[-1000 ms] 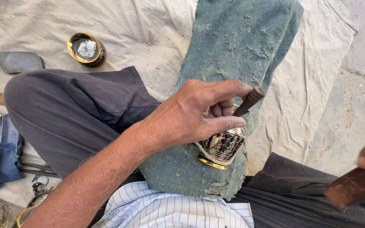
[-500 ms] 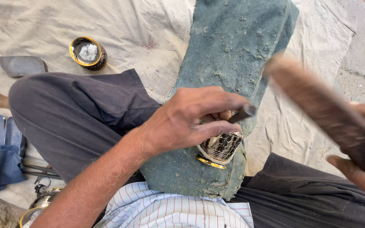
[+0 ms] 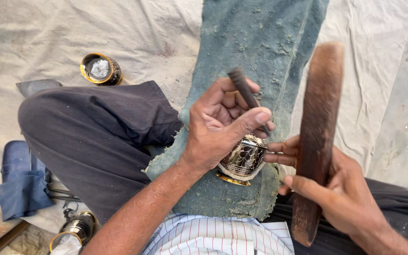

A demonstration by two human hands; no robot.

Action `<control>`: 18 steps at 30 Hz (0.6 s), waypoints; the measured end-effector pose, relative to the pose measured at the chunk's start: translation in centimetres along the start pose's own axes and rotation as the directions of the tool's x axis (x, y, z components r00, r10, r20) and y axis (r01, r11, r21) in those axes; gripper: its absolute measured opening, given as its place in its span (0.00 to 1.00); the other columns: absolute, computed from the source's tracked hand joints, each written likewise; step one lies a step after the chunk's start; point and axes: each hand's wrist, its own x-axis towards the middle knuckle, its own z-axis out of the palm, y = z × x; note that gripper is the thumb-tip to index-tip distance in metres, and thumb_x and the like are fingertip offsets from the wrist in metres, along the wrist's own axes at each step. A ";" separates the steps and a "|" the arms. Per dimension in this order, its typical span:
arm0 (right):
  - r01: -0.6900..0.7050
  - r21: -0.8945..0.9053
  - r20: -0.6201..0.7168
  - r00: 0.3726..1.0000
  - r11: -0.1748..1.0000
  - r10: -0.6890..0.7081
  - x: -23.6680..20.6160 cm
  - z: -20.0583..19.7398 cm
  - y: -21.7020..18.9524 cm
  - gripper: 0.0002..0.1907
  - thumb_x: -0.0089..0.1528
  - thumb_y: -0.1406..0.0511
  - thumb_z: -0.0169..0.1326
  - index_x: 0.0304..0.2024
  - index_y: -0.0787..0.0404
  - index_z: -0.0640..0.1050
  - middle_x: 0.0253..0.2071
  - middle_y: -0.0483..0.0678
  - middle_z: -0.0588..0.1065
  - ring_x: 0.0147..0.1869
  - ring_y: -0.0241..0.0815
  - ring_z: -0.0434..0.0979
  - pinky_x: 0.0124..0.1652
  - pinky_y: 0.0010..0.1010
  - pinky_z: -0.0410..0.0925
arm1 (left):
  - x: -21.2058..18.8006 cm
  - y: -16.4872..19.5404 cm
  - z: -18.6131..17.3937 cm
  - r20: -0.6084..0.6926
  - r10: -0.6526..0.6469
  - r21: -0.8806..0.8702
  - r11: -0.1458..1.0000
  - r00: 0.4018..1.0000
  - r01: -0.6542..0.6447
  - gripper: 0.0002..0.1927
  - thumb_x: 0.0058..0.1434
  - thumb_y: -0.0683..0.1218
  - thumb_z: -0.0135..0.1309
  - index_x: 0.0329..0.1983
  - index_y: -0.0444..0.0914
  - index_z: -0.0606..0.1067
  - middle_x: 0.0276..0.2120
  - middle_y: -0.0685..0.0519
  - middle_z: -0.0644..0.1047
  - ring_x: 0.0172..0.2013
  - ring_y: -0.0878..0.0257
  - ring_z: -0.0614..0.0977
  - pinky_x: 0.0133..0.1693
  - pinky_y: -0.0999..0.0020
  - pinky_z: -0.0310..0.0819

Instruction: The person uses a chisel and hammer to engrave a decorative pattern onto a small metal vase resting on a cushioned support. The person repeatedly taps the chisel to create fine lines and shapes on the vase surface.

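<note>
A pale, creased cloth sheet covers the sandy ground. On it lie a black round gold-rimmed metal cup near its left edge, a grey flat stone beside, and a long green-grey felt pad.

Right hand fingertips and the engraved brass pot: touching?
Touching. The head view shows the right hand fingertips pressed against the engraved brass pot, no gap visible.
</note>
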 end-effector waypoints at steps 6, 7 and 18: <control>-0.116 0.094 0.005 0.993 0.989 0.116 0.7 -0.2 2.4 0.29 0.60 0.76 0.59 0.65 0.72 0.70 0.60 0.64 0.78 0.49 0.49 0.81 0.42 0.37 0.81 | 0.7 1.1 0.3 0.006 -0.117 -0.173 0.978 0.993 0.116 0.19 0.70 0.41 0.60 0.60 0.35 0.69 0.38 0.48 0.80 0.41 0.59 0.87 0.40 0.67 0.88; -0.131 0.104 0.015 0.991 0.986 0.130 0.6 -0.2 2.7 0.30 0.60 0.76 0.59 0.66 0.72 0.71 0.60 0.65 0.79 0.46 0.48 0.81 0.41 0.37 0.80 | 0.8 1.5 0.4 0.038 -0.116 -0.125 0.985 0.993 0.120 0.18 0.69 0.41 0.61 0.59 0.35 0.69 0.38 0.48 0.81 0.41 0.60 0.87 0.41 0.67 0.89; -0.134 -0.126 -0.266 0.959 0.983 0.096 -2.4 -3.1 0.9 0.32 0.57 0.74 0.64 0.62 0.66 0.68 0.38 0.59 0.77 0.39 0.48 0.84 0.41 0.43 0.80 | -2.8 7.3 1.9 0.248 -0.110 0.795 0.590 0.962 -0.138 0.19 0.64 0.44 0.65 0.57 0.38 0.76 0.40 0.54 0.81 0.39 0.69 0.86 0.41 0.76 0.87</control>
